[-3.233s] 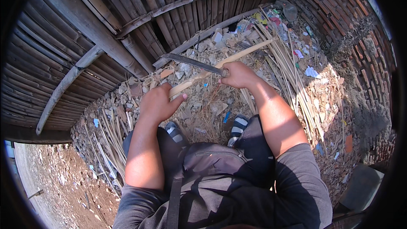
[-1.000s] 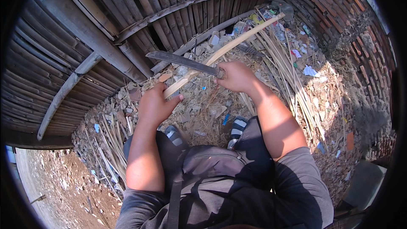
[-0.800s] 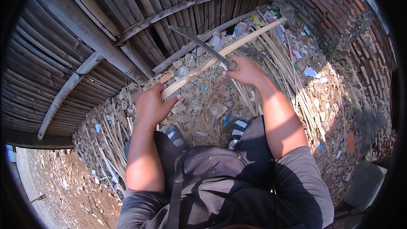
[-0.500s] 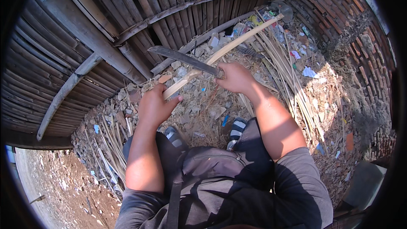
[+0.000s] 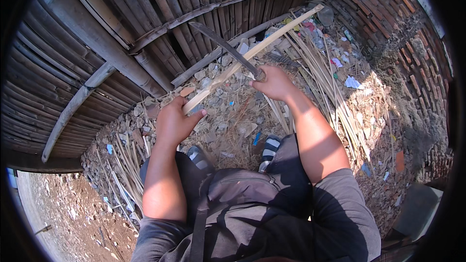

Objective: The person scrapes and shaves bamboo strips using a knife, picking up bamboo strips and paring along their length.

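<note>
Versus half a second ago: right hand (image 5: 275, 83) has moved slightly up and right along the pale strip (image 5: 276, 40), and the machete (image 5: 224, 45) has swung. Blade was lying flatter, broad face visible, tip out left; now it's steeper, seen more edge-on, tip up toward the bamboo wall (image 5: 73, 39). Strip's far end sits a bit higher in view too. Left hand (image 5: 174, 120) basically unchanged.

Current state: left fingers clamped on the near end of the strip, thumb out along the lower side. Right fingers closed round the machete handle, most of it hidden in my fist. Strip runs up and right from my left hand, held above the rubble (image 5: 245, 128), notched part near the left hand. Blade crosses the strip in view; can't tell if the edge is touching it.

Around it: loose strips (image 5: 323, 85) piled on the right, more thin strips (image 5: 130, 167) by my left knee, sandals (image 5: 270, 151) below.

Labels: coloured wrappers (image 5: 310, 29) near the brick wall (image 5: 383, 5) and a white scrap (image 5: 353, 82), all too small to read.
</note>
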Available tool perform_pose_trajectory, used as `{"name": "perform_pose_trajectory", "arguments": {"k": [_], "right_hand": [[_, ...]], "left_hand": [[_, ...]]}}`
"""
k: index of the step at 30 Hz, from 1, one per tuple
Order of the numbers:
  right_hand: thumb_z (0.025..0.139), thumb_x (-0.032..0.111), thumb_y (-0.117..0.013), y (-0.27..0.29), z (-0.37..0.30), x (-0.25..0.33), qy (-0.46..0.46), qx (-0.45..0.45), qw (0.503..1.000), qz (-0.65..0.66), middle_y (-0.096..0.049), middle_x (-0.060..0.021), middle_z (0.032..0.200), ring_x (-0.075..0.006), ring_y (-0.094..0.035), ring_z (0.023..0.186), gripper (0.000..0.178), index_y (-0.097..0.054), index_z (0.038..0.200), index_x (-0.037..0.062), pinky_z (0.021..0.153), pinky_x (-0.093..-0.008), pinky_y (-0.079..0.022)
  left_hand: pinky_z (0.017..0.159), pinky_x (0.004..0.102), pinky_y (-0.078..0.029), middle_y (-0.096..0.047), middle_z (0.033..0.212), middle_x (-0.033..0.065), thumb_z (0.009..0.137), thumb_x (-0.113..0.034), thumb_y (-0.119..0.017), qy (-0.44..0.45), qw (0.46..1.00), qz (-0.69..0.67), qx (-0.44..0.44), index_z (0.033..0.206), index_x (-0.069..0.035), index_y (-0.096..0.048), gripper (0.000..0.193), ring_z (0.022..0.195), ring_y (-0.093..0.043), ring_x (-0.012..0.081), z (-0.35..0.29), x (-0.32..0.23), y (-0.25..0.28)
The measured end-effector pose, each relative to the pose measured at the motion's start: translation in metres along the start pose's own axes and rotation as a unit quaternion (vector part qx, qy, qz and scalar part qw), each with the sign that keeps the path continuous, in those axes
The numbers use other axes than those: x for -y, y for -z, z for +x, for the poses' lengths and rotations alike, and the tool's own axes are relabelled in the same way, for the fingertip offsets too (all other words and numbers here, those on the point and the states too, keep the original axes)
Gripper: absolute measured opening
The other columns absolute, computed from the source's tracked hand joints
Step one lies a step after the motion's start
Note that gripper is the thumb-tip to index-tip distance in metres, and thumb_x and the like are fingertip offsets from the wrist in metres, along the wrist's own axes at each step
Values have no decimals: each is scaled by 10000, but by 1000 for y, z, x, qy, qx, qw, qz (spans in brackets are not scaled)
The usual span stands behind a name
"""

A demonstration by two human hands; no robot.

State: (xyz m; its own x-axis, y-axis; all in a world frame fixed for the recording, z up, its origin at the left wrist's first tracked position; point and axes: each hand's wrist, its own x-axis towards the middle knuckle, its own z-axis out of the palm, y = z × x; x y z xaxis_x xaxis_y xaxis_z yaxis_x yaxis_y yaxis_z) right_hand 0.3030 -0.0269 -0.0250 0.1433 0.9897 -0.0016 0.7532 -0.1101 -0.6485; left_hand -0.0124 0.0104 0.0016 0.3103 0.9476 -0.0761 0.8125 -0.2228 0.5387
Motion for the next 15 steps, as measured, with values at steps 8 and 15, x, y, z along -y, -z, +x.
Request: {"name": "perform_pose_trajectory", "arguments": {"k": [8,15], "right_hand": [[839,345,-795,-12,-4,26,84,107,980,-147,-706,-235,867,-440,-691,875,375,-713,1078,67,792,-488,-544],[841,331,-808,12,5,-19,-45,4,998,52,-746,-208,998,-363,-720,961,469,-709,1195,39,874,-431,-544]], "left_hand": [[738,455,-548,-714,794,195,747,-516,-880,-28,1000,-9,4,1018,-13,-699,599,794,-721,384,-2,6,-2],[709,450,-539,-700,759,181,745,-501,-890,-32,998,-50,-22,992,-6,-684,590,754,-712,373,0,7,2]]}}
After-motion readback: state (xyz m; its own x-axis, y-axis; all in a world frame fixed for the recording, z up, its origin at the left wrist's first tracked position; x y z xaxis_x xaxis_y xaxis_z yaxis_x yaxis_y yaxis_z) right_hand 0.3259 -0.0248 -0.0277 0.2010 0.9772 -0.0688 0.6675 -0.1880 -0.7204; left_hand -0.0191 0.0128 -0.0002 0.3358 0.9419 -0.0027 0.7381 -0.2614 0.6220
